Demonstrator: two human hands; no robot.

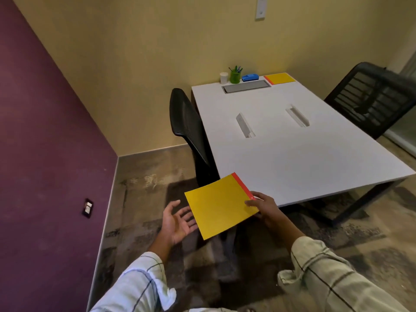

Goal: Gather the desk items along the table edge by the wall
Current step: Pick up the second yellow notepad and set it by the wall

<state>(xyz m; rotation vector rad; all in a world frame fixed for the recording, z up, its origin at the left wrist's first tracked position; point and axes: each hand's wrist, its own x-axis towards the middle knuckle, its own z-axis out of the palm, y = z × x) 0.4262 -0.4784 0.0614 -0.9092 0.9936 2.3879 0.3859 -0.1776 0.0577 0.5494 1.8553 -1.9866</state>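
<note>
Yellow folder (219,204) pinched by right-hand fingers (251,202), seemingly just clear of left fingers (188,218).

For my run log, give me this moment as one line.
right hand: pinches yellow folder off table | left hand: open beside it | second folder, green pen cup: wall edge

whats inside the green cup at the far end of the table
Several pens, blue and dark ones, stick up out of the green plastic cup by the wall. Their lower parts and the cup's bottom are hidden by its side.
</note>
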